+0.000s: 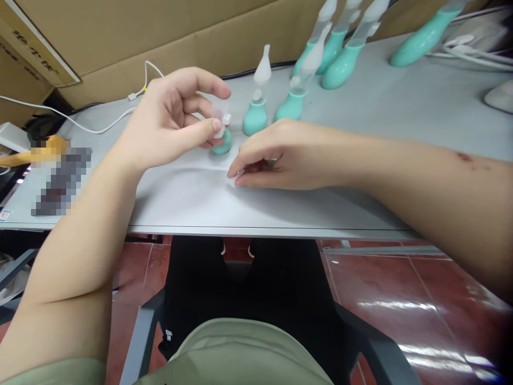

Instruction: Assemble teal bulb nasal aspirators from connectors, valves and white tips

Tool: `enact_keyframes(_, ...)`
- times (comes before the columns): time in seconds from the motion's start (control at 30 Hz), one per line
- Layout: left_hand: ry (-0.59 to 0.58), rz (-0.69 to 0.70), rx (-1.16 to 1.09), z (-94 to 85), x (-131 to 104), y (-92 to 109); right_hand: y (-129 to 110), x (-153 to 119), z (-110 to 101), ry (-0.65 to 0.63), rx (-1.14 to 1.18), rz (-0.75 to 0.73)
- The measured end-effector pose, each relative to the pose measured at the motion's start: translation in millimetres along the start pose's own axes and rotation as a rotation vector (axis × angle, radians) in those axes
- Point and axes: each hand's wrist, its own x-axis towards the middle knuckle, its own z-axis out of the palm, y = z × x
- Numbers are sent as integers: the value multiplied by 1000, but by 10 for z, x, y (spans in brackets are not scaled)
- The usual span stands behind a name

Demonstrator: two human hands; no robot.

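Between the thumb and fingers of my left hand (180,115) is a clear plastic tube (219,112) with a small white knob on its side. A small teal bulb (222,143) shows just below those fingertips; whether it is joined to the tube I cannot tell. My right hand (276,158) is low over the table, its thumb and forefinger pinching a small white piece (234,180), mostly covered by the fingers. Just beyond both hands stands a nasal aspirator (255,116) with a teal bulb and a white tip, and another aspirator (292,104) leans beside it.
More teal aspirators (342,64) stand at the back, and one (420,40) lies tilted at the right. White cables (96,130) run along the left. A cardboard wall (192,51) closes off the back of the grey table (385,107). Its front edge is near my lap.
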Motion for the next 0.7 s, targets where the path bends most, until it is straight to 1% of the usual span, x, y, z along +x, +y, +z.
enact_keyframes(0.03,-19,13,-15,41,-18,61,-2,-1,16,-20,-15,-9)
enact_keyframes(0.07,16,-17,-6,84,-39,133,-4,-5,27,-40,-23,-6)
enact_keyframes(0.1,53,-94,23,125,-61,206,-9,-9,32,-57,-26,3)
enact_keyframes(0.17,59,-97,9,184,-100,325,-24,-20,26,-47,-30,21)
enact_keyframes(0.2,60,-97,5,200,-114,361,-36,-25,16,-17,-31,27)
enact_keyframes(0.27,62,-84,-4,207,-130,388,-64,-28,-17,88,-6,49)
enact_keyframes(0.37,67,-104,-26,199,-137,375,-99,-13,-78,305,71,91)
enact_keyframes(0.47,43,-144,-71,214,-141,371,-103,17,-107,482,82,57)
enact_keyframes(0.57,33,-157,-108,256,-143,381,-95,43,-80,581,49,3)
enact_keyframes(0.7,36,-179,-156,307,-138,393,-113,54,-29,638,-1,-17)
